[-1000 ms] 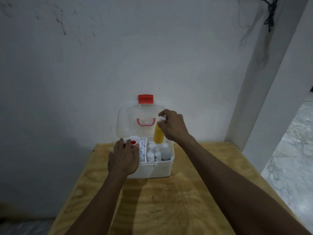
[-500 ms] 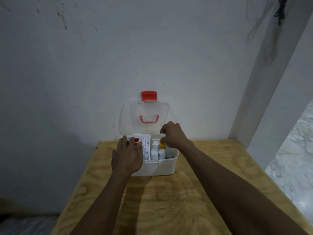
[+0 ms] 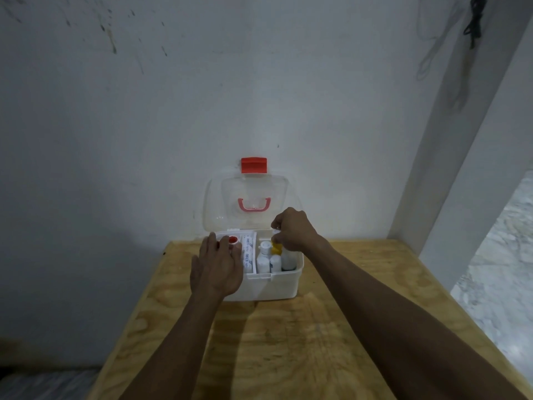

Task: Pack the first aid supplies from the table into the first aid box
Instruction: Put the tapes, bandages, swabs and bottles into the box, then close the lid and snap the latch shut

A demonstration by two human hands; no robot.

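A white first aid box [image 3: 284, 287] stands open at the far edge of the plywood table [image 3: 288, 342], its clear lid [image 3: 251, 202] with a red latch leaning up against the wall. My right hand [image 3: 294, 229] is over the box's right compartment, fingers closed on the white cap of a yellow bottle [image 3: 276, 249] that sits low among several white bottles [image 3: 264, 259]. My left hand [image 3: 217, 265] lies flat, fingers apart, on the box's left side, partly covering it. Beside that hand I see a red-capped item [image 3: 233, 240] and a white printed packet [image 3: 248, 252].
A white wall [image 3: 202, 111] rises directly behind the box. A white pillar [image 3: 461, 168] stands at the right, with a marble-patterned floor [image 3: 504, 269] beyond the table's right edge. Black cords [image 3: 474, 18] hang at the upper right.
My right hand has lowered the yellow bottle from above the box down into the right compartment. My left hand has stayed on the box's left side.
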